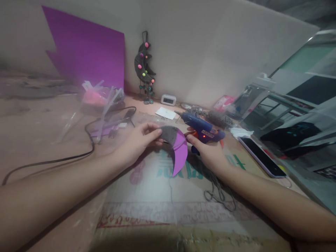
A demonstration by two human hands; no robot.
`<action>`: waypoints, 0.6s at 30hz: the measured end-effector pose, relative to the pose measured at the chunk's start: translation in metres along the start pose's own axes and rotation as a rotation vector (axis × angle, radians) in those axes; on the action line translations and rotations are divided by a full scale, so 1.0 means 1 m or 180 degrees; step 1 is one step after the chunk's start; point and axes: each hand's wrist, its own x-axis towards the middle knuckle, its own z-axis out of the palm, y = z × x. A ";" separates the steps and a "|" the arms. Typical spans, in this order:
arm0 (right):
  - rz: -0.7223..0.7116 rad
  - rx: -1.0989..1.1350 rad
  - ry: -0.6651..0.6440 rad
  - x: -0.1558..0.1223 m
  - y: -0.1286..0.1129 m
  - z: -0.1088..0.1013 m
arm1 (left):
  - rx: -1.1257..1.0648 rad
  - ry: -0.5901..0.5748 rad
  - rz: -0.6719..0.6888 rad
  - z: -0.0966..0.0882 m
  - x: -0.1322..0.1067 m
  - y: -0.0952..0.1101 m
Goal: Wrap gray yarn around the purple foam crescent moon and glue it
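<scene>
A purple crescent moon cutout (181, 155) is held up over the cardboard, its upper end wound with grey yarn (169, 134). My left hand (147, 140) pinches that wrapped end between thumb and fingers. From the winding, a strand of yarn crosses the purple part to my right hand (207, 150), whose thumb and fingers are closed on it. Loose yarn trails below that hand onto the cardboard. Just behind my right hand is a blue glue gun (196, 122) with a lit red light, its nozzle pointing left; the hand partly hides its handle.
Printed cardboard (147, 210) covers the work surface. A phone (259, 157) lies at right, a small clock (168, 100) at the back. Against the wall are a decorated moon hanging (139, 66) and a purple sheet (97, 49). A black cable (65, 160) runs along the left.
</scene>
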 end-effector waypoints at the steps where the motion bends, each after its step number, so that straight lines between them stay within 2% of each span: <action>1: 0.0014 0.0034 -0.0001 0.000 0.001 0.000 | -0.0003 0.0009 0.0011 0.000 0.000 0.000; 9: 0.0141 0.0119 -0.0061 -0.004 -0.004 0.002 | -0.0071 -0.0156 -0.0083 0.003 -0.002 0.001; 13: 0.0226 0.0141 0.0186 -0.005 -0.007 0.001 | 0.0382 -0.0507 -0.0296 0.004 -0.006 0.005; 18: 0.0131 -0.0055 0.0190 -0.007 -0.009 0.001 | 0.0691 -0.0711 -0.0479 0.006 -0.011 0.005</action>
